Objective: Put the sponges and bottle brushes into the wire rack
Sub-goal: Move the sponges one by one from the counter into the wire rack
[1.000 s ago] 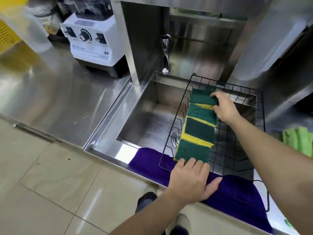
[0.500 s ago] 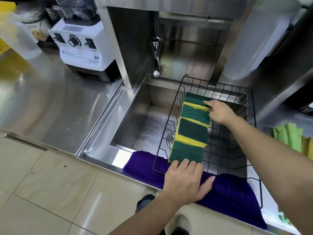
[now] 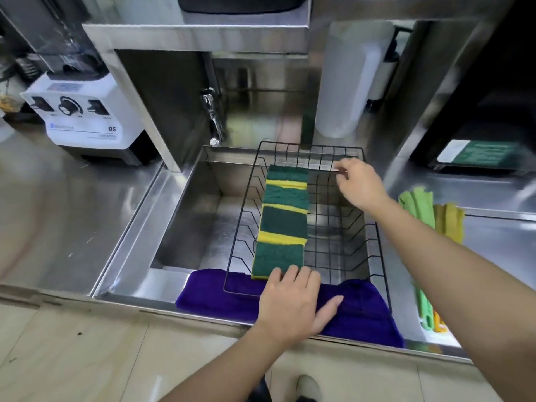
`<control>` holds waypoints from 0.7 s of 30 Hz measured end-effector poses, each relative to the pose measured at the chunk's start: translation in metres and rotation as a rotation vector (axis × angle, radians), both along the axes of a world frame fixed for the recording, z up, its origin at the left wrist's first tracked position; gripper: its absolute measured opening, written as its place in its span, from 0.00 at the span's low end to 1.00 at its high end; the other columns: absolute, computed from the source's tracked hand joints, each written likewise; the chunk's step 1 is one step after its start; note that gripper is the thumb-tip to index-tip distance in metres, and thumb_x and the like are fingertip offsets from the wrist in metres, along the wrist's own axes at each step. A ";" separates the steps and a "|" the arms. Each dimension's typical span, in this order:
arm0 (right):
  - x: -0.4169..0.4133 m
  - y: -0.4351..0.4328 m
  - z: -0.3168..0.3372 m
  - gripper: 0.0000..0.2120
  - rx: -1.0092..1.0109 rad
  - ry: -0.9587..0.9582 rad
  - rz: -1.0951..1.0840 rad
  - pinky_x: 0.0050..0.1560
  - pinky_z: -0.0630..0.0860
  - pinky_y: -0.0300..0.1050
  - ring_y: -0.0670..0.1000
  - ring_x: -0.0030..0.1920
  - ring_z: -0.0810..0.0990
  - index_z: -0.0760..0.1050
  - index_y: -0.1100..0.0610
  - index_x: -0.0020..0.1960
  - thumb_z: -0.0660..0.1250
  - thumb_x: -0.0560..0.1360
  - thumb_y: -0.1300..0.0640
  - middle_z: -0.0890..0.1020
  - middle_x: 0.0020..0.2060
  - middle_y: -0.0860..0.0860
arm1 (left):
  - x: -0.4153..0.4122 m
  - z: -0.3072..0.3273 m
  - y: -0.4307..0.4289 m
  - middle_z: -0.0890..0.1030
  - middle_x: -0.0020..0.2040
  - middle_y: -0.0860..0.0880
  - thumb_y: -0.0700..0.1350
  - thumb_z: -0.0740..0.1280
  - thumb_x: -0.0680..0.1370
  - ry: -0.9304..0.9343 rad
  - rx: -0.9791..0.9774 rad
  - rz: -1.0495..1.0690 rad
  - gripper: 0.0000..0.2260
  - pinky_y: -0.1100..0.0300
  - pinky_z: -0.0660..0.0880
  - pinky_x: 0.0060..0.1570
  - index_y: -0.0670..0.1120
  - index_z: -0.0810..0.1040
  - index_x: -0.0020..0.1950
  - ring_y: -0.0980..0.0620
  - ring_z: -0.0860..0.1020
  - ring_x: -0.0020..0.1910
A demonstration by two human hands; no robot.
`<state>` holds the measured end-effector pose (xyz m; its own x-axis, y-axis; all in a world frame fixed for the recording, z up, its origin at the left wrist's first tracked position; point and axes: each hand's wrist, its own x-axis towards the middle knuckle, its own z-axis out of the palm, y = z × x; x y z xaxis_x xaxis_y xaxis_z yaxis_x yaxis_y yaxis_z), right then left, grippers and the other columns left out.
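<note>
A black wire rack (image 3: 374, 227) sits over the steel sink. Several green-and-yellow sponges (image 3: 284, 219) stand in a row along its left side, leaning on one another. My left hand (image 3: 293, 300) rests at the rack's near edge, fingertips touching the nearest sponge, fingers spread, holding nothing. My right hand (image 3: 359, 184) hovers over the rack's far right part, clear of the sponges, fingers loosely curled and empty. No bottle brush is in view.
A purple cloth (image 3: 362, 314) lies under the rack's front edge. The tap (image 3: 213, 117) stands behind the sink (image 3: 185, 216). A white blender base (image 3: 84, 117) stands at the back left. Green and yellow cloths (image 3: 429, 210) lie on the counter at right.
My right hand has let go of the far sponges and lifted away to the right. The left hand stays at the near end of the row. The camera has moved closer.
</note>
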<state>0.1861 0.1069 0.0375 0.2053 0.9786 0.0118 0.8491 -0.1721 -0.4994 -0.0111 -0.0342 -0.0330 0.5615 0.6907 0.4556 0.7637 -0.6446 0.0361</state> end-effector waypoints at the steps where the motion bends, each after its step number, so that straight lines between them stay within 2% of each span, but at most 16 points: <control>1: 0.008 -0.004 0.004 0.16 0.035 0.004 -0.049 0.62 0.72 0.51 0.60 0.61 0.75 0.75 0.59 0.63 0.60 0.77 0.61 0.77 0.62 0.58 | 0.009 0.001 -0.004 0.77 0.35 0.49 0.62 0.53 0.79 0.027 -0.018 -0.023 0.24 0.54 0.71 0.37 0.45 0.77 0.41 0.47 0.74 0.35; 4: 0.031 -0.021 0.011 0.14 0.089 -0.025 -0.193 0.59 0.72 0.52 0.62 0.60 0.76 0.76 0.60 0.59 0.59 0.76 0.61 0.77 0.59 0.61 | 0.034 0.005 -0.013 0.78 0.37 0.49 0.65 0.54 0.77 0.088 -0.071 -0.052 0.24 0.54 0.71 0.38 0.46 0.78 0.42 0.47 0.75 0.36; 8: 0.065 -0.051 0.009 0.16 0.073 -0.070 -0.345 0.58 0.72 0.56 0.64 0.61 0.73 0.72 0.62 0.63 0.60 0.76 0.60 0.74 0.61 0.62 | 0.053 0.008 -0.016 0.79 0.35 0.49 0.65 0.53 0.76 0.107 -0.104 -0.068 0.25 0.55 0.72 0.36 0.46 0.77 0.41 0.46 0.76 0.35; 13: 0.088 -0.090 -0.002 0.21 -0.013 -0.021 -0.571 0.54 0.72 0.56 0.64 0.60 0.74 0.67 0.64 0.61 0.62 0.77 0.50 0.74 0.60 0.63 | 0.056 0.006 -0.016 0.80 0.34 0.49 0.65 0.53 0.75 0.113 -0.117 -0.065 0.26 0.54 0.74 0.35 0.46 0.79 0.40 0.46 0.78 0.34; 17: 0.086 -0.110 -0.014 0.24 -0.153 0.037 -0.535 0.55 0.72 0.55 0.64 0.60 0.75 0.64 0.63 0.63 0.64 0.76 0.49 0.76 0.60 0.63 | 0.057 0.007 -0.017 0.82 0.36 0.49 0.66 0.52 0.76 0.110 -0.136 -0.067 0.27 0.53 0.75 0.36 0.47 0.80 0.42 0.46 0.79 0.36; 21: 0.078 -0.115 -0.025 0.35 -0.210 0.116 -0.442 0.57 0.73 0.55 0.62 0.60 0.75 0.61 0.61 0.69 0.71 0.71 0.47 0.74 0.62 0.62 | 0.057 0.007 -0.018 0.81 0.35 0.48 0.66 0.53 0.75 0.106 -0.131 -0.058 0.27 0.54 0.74 0.36 0.46 0.80 0.40 0.45 0.78 0.35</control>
<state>0.2644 -0.0085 0.0130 0.5888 0.7769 -0.2232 0.6136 -0.6093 -0.5023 0.0460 -0.0524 -0.0260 0.6420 0.7056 0.3000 0.7296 -0.6825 0.0438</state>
